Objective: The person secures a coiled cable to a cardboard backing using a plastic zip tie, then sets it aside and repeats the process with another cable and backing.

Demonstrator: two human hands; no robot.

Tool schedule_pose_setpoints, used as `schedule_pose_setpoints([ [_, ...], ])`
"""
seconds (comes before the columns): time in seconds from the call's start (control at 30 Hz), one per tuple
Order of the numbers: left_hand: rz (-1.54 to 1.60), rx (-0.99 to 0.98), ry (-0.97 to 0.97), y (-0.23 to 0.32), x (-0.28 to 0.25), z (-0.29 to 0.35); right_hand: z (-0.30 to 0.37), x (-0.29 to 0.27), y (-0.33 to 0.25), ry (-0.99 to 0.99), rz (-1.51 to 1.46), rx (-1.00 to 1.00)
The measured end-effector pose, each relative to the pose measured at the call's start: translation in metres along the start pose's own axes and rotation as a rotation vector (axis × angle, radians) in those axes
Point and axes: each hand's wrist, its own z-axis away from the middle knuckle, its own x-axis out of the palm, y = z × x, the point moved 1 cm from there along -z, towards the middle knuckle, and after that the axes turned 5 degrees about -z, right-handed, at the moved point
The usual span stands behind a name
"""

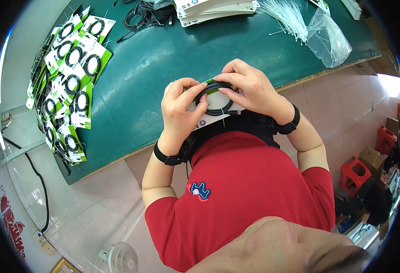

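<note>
Both hands, left (180,109) and right (247,87), pinch coiled cable card (214,103).

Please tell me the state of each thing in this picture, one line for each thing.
Left hand: gripping the card's left edge.
Right hand: pressing the cable onto the card.
Cable: coiled, on the card.
Card: held above the table edge.
Finished cards: piled at left.
Zip ties: loose bundle.
Plastic bag: crumpled.

A heap of carded cables (68,86), white zip ties (287,17) and a clear bag (329,38) lie on the green table (163,59).
</note>
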Motion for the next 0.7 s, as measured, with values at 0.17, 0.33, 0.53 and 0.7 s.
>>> schedule_pose_setpoints([
  [0.17,-0.045,0.104,0.129,0.007,-0.003,0.003,-0.005,-0.007,-0.015,0.068,0.080,-0.116],
  [0.33,-0.102,0.212,0.233,0.010,-0.003,0.003,-0.005,-0.007,-0.021,0.135,0.142,-0.200],
  [0.53,-0.211,0.293,0.241,0.008,0.000,0.011,0.002,-0.002,-0.023,0.158,0.119,-0.221],
  [0.7,-0.203,0.274,0.227,0.006,0.002,0.016,0.000,-0.036,-0.009,0.182,0.154,-0.286],
])
